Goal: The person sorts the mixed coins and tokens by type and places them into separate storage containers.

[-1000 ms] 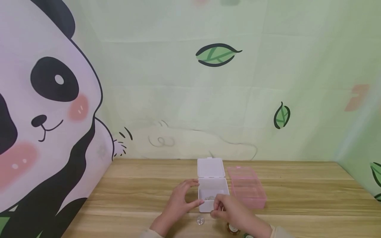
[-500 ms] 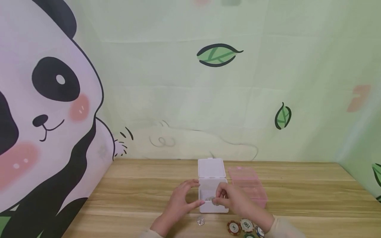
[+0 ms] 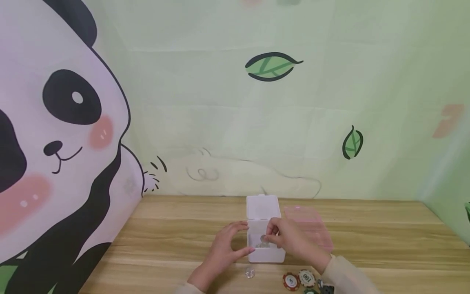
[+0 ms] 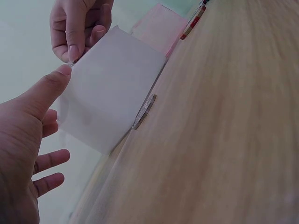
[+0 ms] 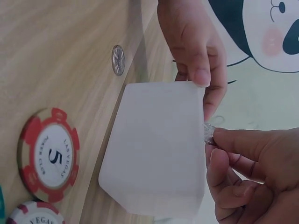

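A white lidded box point(image 3: 266, 256) stands on the table with its lid point(image 3: 262, 207) tipped back. My left hand point(image 3: 225, 247) holds its left side, the thumb at the front corner and the fingers farther back. Over the box's opening my right hand point(image 3: 290, 237) pinches a silver coin point(image 5: 209, 133) between thumb and fingers. Several coins point(image 3: 262, 246) lie inside the box, partly hidden by the front wall. One silver coin point(image 3: 249, 272) lies flat on the table in front of the box.
Right of the box is a pink see-through case point(image 3: 323, 234), partly behind my right arm. Poker chips lie near the front edge, among them a red one marked 5 point(image 3: 291, 281) and a white one marked 100 point(image 3: 306, 278). A panda-printed cloth point(image 3: 205, 102) backs the table.
My right hand has moved from the box's front edge up and over its opening, the coin still pinched. More poker chips have come into sight. The left hand keeps its place.
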